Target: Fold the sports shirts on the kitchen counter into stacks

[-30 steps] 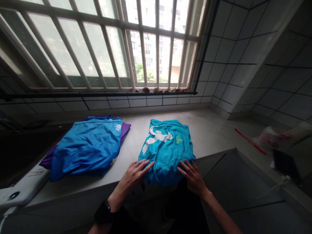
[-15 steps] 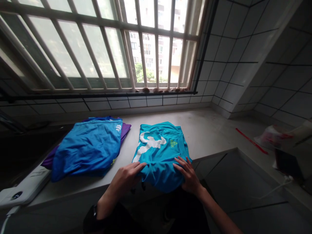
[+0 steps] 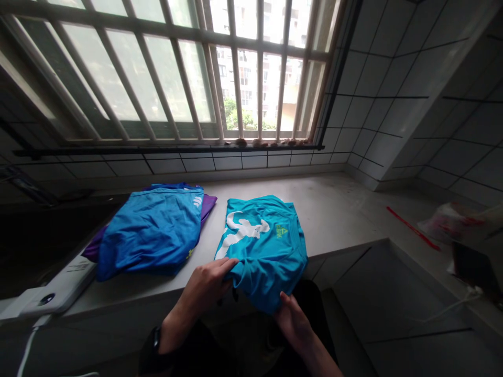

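Note:
A teal T-shirt point(image 3: 281, 246) with a white print and a small yellow-green logo lies partly folded on the counter, its near part hanging over the front edge. My left hand point(image 3: 210, 280) is closed on the shirt's near left edge, thumb on top and the other fingers hidden beneath. Lower down, my right hand point(image 3: 291, 317) pinches the hanging near edge of the shirt, with the thumb in front of the cloth. To the left lies a stack of folded clothes, a blue shirt point(image 3: 153, 230) on top of a purple garment point(image 3: 209, 205).
A white device point(image 3: 58, 293) with a cable sits at the counter's left front edge, by a dark sink point(image 3: 23, 235). On the right are a red strip point(image 3: 412, 228), a plastic bag point(image 3: 451, 220) and a dark flat object point(image 3: 473, 267). A barred window stands behind.
My right hand has moved from lying on top of the shirt down to its hanging near edge and now grips it. My left hand keeps its hold. The view has shifted slightly.

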The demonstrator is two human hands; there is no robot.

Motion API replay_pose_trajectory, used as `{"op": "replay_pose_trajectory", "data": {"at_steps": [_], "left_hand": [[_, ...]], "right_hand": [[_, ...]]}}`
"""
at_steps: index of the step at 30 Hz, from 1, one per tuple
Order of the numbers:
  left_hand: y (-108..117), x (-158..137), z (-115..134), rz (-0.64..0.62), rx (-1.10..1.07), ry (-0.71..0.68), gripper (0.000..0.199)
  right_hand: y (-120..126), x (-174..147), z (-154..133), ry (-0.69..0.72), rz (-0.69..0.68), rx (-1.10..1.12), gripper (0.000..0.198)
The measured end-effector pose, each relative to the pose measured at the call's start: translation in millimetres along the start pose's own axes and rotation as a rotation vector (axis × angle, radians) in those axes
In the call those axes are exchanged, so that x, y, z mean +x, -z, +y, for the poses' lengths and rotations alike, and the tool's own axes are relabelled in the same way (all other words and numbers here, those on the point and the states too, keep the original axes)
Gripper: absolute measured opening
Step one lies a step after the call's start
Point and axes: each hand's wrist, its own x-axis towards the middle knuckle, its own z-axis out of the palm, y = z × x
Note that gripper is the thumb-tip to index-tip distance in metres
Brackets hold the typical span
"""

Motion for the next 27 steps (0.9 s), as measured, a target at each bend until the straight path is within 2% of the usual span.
{"op": "replay_pose_trajectory", "data": {"at_steps": [4, 9, 11, 14, 16, 18, 21, 23, 25, 27], "left_hand": [[6, -4, -1, -0.055, -0.005, -0.003, 0.037], [11, -5, 2, -0.113, -0.045, -0.004, 0.043], [12, -7, 4, -0.127, -0.062, -0.005, 0.042], [20, -15, 6, -0.131, -0.122, -0.026, 0.04], [33, -19, 9, -0.113, -0.174, -0.051, 0.037], [51, -17, 11, -0.066, -0.22, -0.064, 0.03], [82, 10, 11, -0.001, -0.249, -0.03, 0.018], [95, 43, 7, 0.014, -0.211, 0.043, 0.022], [98, 80, -1, 0.083, -0.107, 0.183, 0.025], [88, 110, -11, 0.233, 0.045, 0.346, 0.034]], "right_hand": [[4, -7, -33, -0.094, -0.008, 0.008, 0.053], [4, -11, -42, -0.092, 0.018, 0.057, 0.051], [1, -11, -42, -0.048, 0.093, 0.052, 0.053], [-5, -17, -51, 0.09, 0.245, -0.037, 0.061], [-10, -26, -68, 0.156, 0.305, -0.105, 0.067], [-19, -30, -92, 0.174, 0.292, -0.15, 0.065], [-44, -16, -131, 0.221, 0.208, -0.177, 0.052], [-66, 10, -152, 0.31, 0.175, -0.167, 0.042], [-86, 41, -163, 0.413, 0.154, -0.117, 0.037], [-97, 66, -163, 0.514, 0.14, -0.075, 0.043]]}}
